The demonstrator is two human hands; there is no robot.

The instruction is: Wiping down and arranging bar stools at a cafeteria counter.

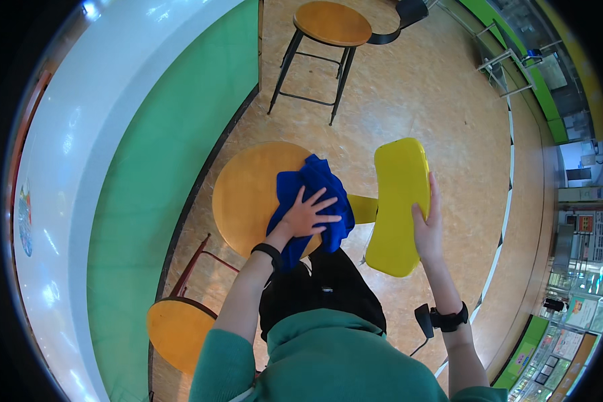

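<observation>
Right below me is a stool with a round wooden seat and a yellow backrest joined to it by a short yellow strut. Over the right part of the seat lies a crumpled blue cloth. My left hand rests flat on that cloth, fingers spread. With the thumb on its face and the fingers along its outer edge, my right hand grips the backrest. The stool's legs are mostly hidden beneath the seat and my body.
Ahead stands another wooden stool with black legs and a black backrest. A third stool, with a red frame, is at my lower left. Along the left curves a white counter with a green front panel. Green-trimmed displays line the far right.
</observation>
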